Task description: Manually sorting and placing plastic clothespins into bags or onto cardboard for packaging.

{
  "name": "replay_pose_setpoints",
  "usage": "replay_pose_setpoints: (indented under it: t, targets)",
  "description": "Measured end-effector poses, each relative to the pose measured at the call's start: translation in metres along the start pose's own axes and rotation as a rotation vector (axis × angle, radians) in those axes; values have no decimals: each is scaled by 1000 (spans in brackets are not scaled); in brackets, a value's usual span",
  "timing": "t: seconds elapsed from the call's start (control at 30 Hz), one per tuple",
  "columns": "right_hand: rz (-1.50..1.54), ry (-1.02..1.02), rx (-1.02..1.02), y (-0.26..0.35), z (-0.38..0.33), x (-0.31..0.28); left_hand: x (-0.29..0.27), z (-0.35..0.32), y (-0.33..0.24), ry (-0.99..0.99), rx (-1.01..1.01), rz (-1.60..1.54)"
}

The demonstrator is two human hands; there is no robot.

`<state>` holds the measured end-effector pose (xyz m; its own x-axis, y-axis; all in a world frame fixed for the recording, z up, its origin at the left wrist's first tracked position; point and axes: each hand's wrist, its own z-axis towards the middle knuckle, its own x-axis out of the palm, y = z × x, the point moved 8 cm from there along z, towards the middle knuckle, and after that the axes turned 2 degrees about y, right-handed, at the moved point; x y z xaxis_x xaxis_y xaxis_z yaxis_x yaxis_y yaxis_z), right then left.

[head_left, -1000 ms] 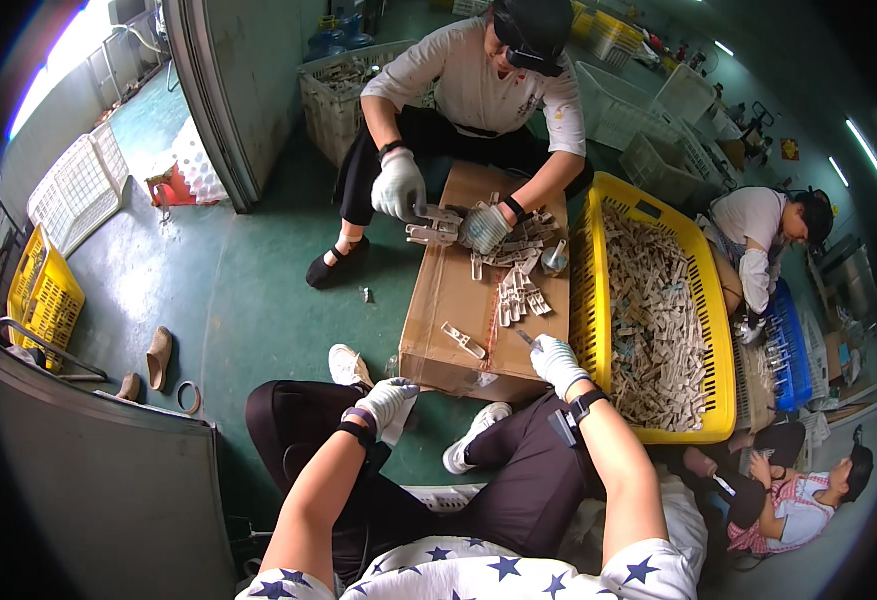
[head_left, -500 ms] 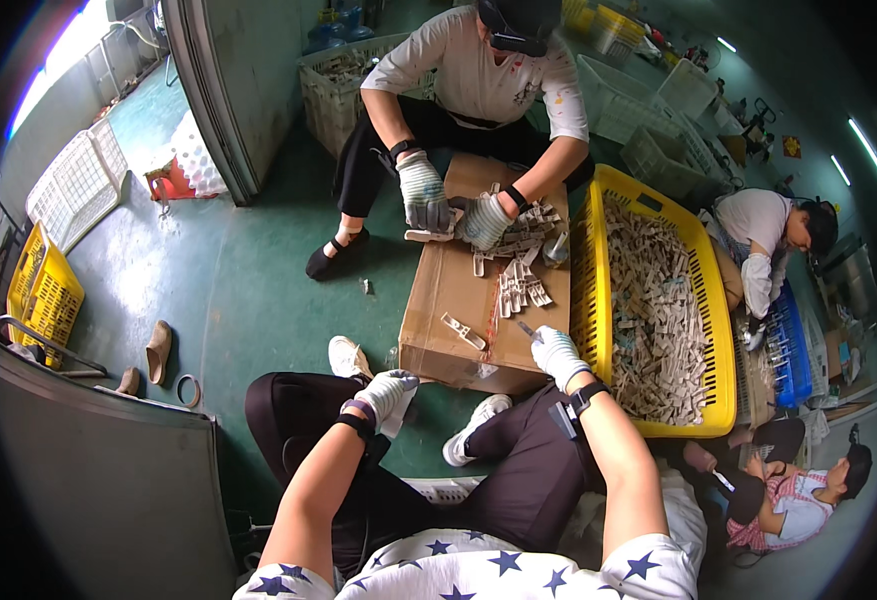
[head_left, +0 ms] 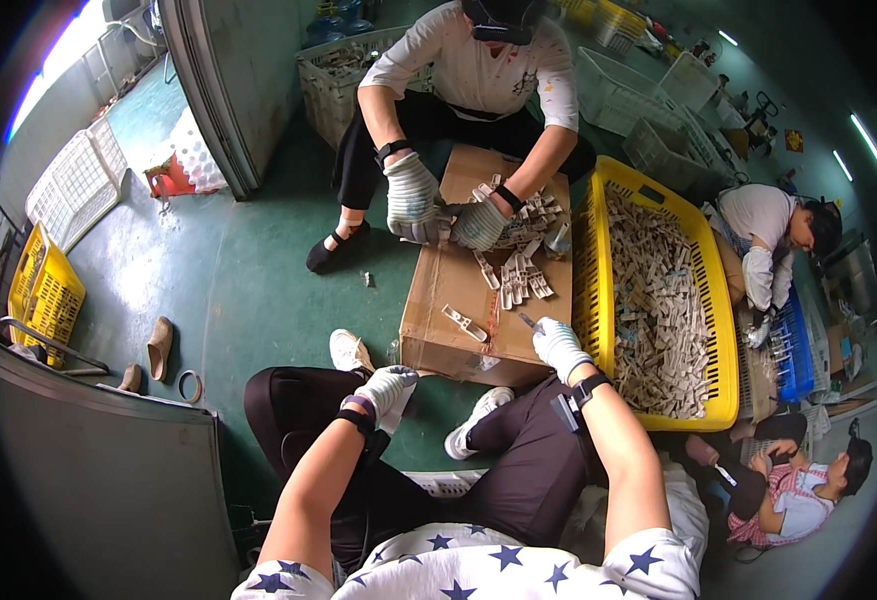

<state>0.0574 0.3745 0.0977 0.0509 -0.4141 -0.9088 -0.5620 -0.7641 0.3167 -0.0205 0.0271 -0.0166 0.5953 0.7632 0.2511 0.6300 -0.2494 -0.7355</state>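
Note:
My left hand [head_left: 386,393], in a striped white glove, is closed above my left knee. A pale flat piece [head_left: 395,416] shows below its fingers, its kind unclear. My right hand [head_left: 560,348], gloved too, is closed on a small blade [head_left: 529,321] that points toward the far left over the near edge of a cardboard box [head_left: 433,305]. On the box, close to that blade, lies a single pale plastic clip-like part [head_left: 465,323]. Several more such parts [head_left: 524,282] are heaped farther back. Across the box, a co-worker's two gloved hands [head_left: 445,217] meet at a small piece.
A yellow crate [head_left: 723,385] full of similar pale parts stands right of the box. Another yellow crate [head_left: 50,300], a clog [head_left: 159,350] and a tape roll [head_left: 189,388] are on the left. Two other people sit at the right, one beside a blue crate [head_left: 790,350].
The co-worker's hands have shifted slightly left, the nearer one turning upright. The heaped parts beside them have moved a little. My own hands stay nearly where they were.

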Motion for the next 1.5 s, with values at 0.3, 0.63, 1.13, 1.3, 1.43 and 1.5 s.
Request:
replay_pose_setpoints:
  t: [0.3, 0.63, 1.13, 1.3, 1.43, 1.5]
  targets:
    - [-26, 2, -2, 1, 2, 0, 1, -2, -3, 0, 28, 42]
    - [-41, 11, 16, 0, 3, 0, 11, -22, -6, 34, -48, -21]
    - [-68, 20, 16, 2, 0, -2, 17, -38, -8, 8, -118, 4]
    - [-59, 14, -17, 12, -2, -2, 7, -29, 13, 14, -101, 56]
    - [-27, -94, -103, 18, -14, -12, 17, -22, 4, 20, -58, -3]
    - [-59, -112, -274, 68, -28, -9, -8, -10, -1, -42, 83, -17]
